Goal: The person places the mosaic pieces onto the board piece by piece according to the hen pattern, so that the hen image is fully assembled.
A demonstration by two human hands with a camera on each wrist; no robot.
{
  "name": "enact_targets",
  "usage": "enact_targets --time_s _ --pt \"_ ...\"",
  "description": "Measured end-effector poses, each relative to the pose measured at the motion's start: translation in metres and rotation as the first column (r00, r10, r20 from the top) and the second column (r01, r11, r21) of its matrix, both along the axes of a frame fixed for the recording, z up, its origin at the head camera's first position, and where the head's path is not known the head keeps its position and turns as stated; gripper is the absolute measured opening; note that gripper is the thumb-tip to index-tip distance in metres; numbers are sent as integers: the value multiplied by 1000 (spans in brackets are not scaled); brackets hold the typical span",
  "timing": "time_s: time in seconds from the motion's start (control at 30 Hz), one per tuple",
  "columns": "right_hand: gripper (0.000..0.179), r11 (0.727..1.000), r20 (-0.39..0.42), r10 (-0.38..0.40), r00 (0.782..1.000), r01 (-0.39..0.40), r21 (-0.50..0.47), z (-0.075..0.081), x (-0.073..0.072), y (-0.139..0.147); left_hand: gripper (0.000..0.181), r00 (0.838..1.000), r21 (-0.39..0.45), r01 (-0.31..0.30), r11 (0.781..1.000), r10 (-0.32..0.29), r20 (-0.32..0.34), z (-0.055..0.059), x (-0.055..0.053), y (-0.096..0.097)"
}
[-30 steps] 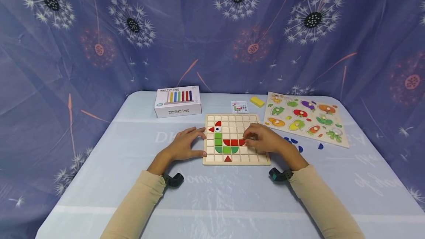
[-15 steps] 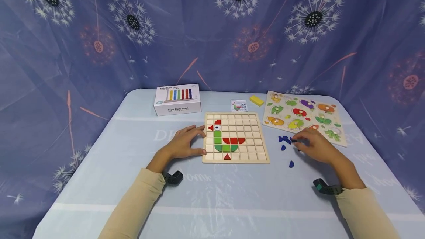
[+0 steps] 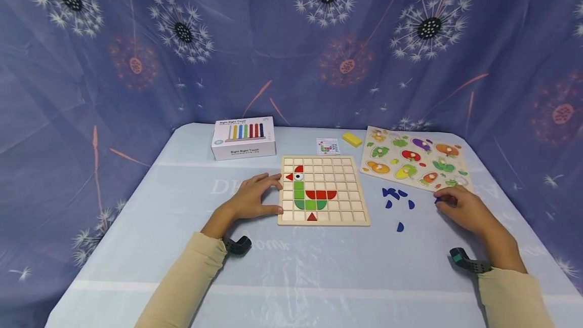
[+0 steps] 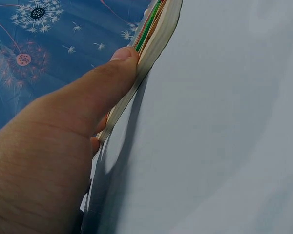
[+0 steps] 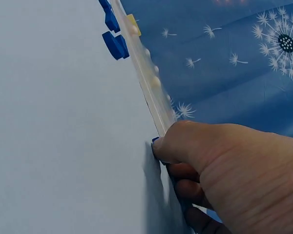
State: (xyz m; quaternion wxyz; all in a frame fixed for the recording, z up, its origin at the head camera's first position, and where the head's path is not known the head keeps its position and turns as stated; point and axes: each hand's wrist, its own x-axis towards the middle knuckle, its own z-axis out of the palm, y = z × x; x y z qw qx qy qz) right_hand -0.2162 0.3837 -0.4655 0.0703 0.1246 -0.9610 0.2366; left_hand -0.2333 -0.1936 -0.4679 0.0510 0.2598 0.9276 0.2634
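Observation:
A wooden grid board (image 3: pixel 339 211) lies mid-table, with red, green and white pieces forming a bird figure. My left hand (image 3: pixel 250 199) rests against its left edge, thumb and fingers spread apart along the rim. In the left wrist view the thumb (image 4: pixel 105 80) touches the board's edge (image 4: pixel 158 41). At the right my right hand (image 3: pixel 469 211) pinches a blue half-round piece (image 3: pixel 438 200) between thumb and fingers, close to the vegetable puzzle's front edge. That piece (image 5: pixel 155 141) is mostly covered by the thumb in the right wrist view.
Several blue half-round pieces (image 3: pixel 400 227) lie between the board and my right hand. A vegetable knob puzzle (image 3: pixel 387 176) lies at back right. A pattern card (image 3: pixel 328 146), a yellow block (image 3: pixel 352 139) and a white toy box (image 3: pixel 244 138) are behind the board.
My right hand has gone from the board's right side, past the loose blue pieces, to the far right and now holds a blue piece. Blue pieces now lie spread differently. My left hand stays put.

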Motion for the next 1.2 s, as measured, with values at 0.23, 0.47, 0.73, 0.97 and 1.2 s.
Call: enact_targets --time_s 0.23,0.47,0.73,0.97,1.2 --pt "27 997 32 -74 997 75 -20 -4 1 1 58 1000 -15 -8 1000 8 9 -2 -1 0" --pt "30 994 76 -104 992 105 -13 -5 3 1 58 1000 -7 2 1000 -2 6 -2 -2 1" --pt "28 996 57 -93 994 94 -10 -6 3 0 59 1000 5 9 1000 -9 -11 0 0 -1" --pt "26 997 3 -75 997 75 -20 -8 3 0 57 1000 2 3 1000 -3 -7 0 1 -1" --pt "25 998 -22 -66 998 66 -25 -7 5 -2 56 1000 3 0 1000 0 2 -1 0 -1"
